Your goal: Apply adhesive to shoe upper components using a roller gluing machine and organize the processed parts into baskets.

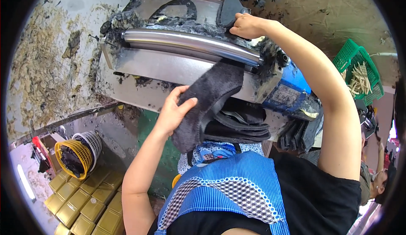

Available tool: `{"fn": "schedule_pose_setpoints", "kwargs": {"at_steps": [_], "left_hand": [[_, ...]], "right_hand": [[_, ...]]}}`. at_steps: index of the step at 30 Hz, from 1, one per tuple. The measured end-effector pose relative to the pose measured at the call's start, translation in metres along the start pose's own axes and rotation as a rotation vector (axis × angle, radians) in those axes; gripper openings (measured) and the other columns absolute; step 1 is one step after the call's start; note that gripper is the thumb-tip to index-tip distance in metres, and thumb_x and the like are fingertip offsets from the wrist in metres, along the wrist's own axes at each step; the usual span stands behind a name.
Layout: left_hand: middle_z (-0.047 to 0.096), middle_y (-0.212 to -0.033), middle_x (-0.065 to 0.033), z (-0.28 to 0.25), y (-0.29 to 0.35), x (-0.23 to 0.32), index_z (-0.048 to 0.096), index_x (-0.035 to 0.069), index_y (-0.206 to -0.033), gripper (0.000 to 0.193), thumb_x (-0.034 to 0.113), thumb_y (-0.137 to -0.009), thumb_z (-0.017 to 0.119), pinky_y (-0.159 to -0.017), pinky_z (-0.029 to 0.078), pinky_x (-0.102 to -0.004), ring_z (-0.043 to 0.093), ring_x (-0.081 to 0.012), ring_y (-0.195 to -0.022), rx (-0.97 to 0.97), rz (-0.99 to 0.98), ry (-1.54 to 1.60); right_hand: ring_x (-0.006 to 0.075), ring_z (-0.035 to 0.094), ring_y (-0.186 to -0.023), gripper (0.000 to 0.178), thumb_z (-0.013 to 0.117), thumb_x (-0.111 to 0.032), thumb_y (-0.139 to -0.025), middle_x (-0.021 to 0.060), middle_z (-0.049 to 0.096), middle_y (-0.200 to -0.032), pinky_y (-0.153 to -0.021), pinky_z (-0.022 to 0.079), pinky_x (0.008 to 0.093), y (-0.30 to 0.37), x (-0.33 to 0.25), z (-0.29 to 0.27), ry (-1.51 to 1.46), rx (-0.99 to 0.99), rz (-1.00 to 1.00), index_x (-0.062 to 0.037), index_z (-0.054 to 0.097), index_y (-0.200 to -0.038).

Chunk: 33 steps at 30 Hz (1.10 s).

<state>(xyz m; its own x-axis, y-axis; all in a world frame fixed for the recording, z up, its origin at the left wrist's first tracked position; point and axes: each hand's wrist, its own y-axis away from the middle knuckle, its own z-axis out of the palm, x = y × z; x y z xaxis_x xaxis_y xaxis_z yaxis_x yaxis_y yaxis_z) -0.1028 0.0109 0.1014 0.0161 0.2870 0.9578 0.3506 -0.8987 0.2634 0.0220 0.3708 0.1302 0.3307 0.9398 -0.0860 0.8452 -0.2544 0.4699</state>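
Observation:
My left hand (179, 108) grips the edge of a curved black furry piece (211, 85), thumb on top. The piece's far end lies at the slot under a shiny metal roller (190, 42), and its near end hangs toward my apron. Beyond the roller, my right hand (246, 25) is closed at the edge of a flat dark grey piece (230, 10); its fingertips are partly hidden. A thin black cut-out shape (175, 9) lies on the metal top to its left. Below the furry piece rests a stack of similar black pieces (245, 127).
Fluff clumps (116, 25) coat the machine's ends. A blue machine part (289, 89) and dark pieces (298, 131) sit at right, below a green basket (359, 76) of pale strips. At lower left are a yellow basket (69, 144) and gold tins (80, 197). Another person (372, 176) is at far right.

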Motion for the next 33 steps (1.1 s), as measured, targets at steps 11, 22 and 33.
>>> {"fn": "schedule_pose_setpoints", "kwargs": {"at_steps": [11, 22, 33], "left_hand": [[0.065, -0.140, -0.0146, 0.003, 0.016, 0.018, 0.060, 0.005, -0.142, 0.042, 0.008, -0.101, 0.052, -0.112, 0.043, -0.0357, 0.059, -0.0264, -0.132, -0.155, 0.056, -0.241], [0.062, -0.112, -0.0114, -0.002, 0.025, 0.016, 0.070, 0.007, -0.123, 0.038, 0.003, -0.085, 0.072, -0.084, 0.055, -0.0361, 0.064, -0.0273, -0.098, 0.183, 0.689, -0.802], [0.063, -0.090, -0.0074, 0.046, 0.038, 0.014, 0.067, 0.008, -0.092, 0.018, 0.009, -0.075, 0.068, -0.076, 0.051, -0.0385, 0.064, -0.0259, -0.085, -0.504, 0.852, -0.816]], "right_hand": [[0.0377, 0.052, -0.130, 0.056, 0.045, -0.045, -0.104, 0.0198, 0.056, -0.134, -0.110, 0.046, 0.0491, 0.018, -0.017, -0.005, -0.043, 0.098, 0.186, 0.0008, 0.076, -0.109], [0.0359, 0.063, -0.112, 0.047, 0.064, -0.042, -0.085, 0.0224, 0.068, -0.120, -0.095, 0.050, 0.0443, 0.002, -0.009, -0.007, -0.418, 0.037, 0.194, -0.0020, 0.075, -0.109], [0.0353, 0.057, -0.114, 0.029, 0.073, -0.027, -0.072, 0.0169, 0.062, -0.108, -0.092, 0.054, 0.0457, 0.065, -0.064, -0.059, -0.008, 0.570, 0.168, -0.0009, 0.073, -0.087]]}}
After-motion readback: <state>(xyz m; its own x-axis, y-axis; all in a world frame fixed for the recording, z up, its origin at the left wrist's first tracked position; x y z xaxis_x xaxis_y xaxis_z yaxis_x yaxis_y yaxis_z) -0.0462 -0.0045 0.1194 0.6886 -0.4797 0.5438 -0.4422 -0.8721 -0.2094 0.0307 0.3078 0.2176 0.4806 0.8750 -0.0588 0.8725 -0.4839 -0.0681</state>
